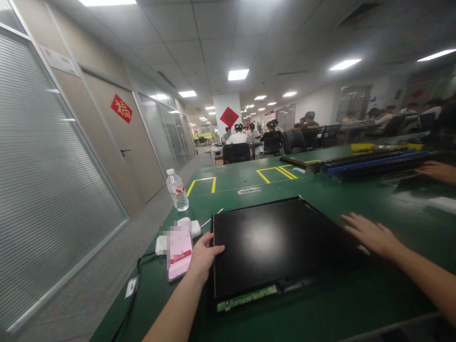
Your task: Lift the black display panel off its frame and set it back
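A black flat display panel [270, 247] lies face up on the green table, a green circuit strip [247, 298] showing along its near edge. At its left edge is my left hand [204, 256], thumb over the top and fingers at the side, gripping it. My right hand [374, 235] hovers or rests just beyond the panel's right edge; its fingers are stretched out and hold nothing. Whether it touches the panel there I cannot tell. Just left of my left hand lies a phone [179, 254] with a pink screen, partly blurred out.
A water bottle [177, 191] stands at the table's left edge, near a white charger [195, 228] and a black cable [137, 270]. Long black and blue parts [370, 164] lie at the back right, with another person's hand [438, 171] beside them. Yellow tape [278, 172] marks the tabletop [228, 202].
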`<state>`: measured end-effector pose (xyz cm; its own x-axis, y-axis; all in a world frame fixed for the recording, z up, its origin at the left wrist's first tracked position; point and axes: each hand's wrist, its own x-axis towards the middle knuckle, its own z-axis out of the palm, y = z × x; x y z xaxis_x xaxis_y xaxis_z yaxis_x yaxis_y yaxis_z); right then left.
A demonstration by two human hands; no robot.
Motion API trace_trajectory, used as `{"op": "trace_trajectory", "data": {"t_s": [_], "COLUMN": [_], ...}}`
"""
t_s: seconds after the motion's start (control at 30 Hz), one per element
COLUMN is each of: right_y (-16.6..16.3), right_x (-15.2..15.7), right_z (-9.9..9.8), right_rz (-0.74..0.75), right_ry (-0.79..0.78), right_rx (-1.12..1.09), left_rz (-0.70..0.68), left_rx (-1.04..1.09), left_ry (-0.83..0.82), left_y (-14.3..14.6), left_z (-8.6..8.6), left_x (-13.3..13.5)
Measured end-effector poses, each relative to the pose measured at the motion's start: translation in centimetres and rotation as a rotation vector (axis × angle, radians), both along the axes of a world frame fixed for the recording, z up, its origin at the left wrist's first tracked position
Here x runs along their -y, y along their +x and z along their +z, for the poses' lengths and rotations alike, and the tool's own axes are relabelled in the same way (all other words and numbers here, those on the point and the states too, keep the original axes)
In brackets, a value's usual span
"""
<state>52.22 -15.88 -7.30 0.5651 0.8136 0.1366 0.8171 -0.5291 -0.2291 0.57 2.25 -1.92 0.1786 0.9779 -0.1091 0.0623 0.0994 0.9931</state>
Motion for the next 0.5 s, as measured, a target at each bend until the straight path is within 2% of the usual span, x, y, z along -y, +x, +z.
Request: {"op": "trace_trajectory", "data": {"t_s": [0.17,0.3,0.4,0.5], "right_y": [0.0,0.2,0.5,1.2], "right_x": [-0.5,-1.1,-1.1,-0.9], "right_z": [1.0,1.8,1.7,1.1], "right_rz": [0.021,0.015,0.023,0.029], "right_ry": [0.018,-0.016,-0.019,0.009], "right_rx": [0.022,0.006,0.001,-0.008], "left_rz": [-0.027,0.018,0.054,0.023], "left_rx": [-0.021,-0.022,-0.005,0.006], "left_ry": [-0.006,0.004,0.004,0.000], "left_y": [-0.2,-0.1,-0.1,-0.1], "left_z": [-0.1,-0.2,-0.1,0.0], "left_x": [0.0,-0.1,0.0,0.2]}}
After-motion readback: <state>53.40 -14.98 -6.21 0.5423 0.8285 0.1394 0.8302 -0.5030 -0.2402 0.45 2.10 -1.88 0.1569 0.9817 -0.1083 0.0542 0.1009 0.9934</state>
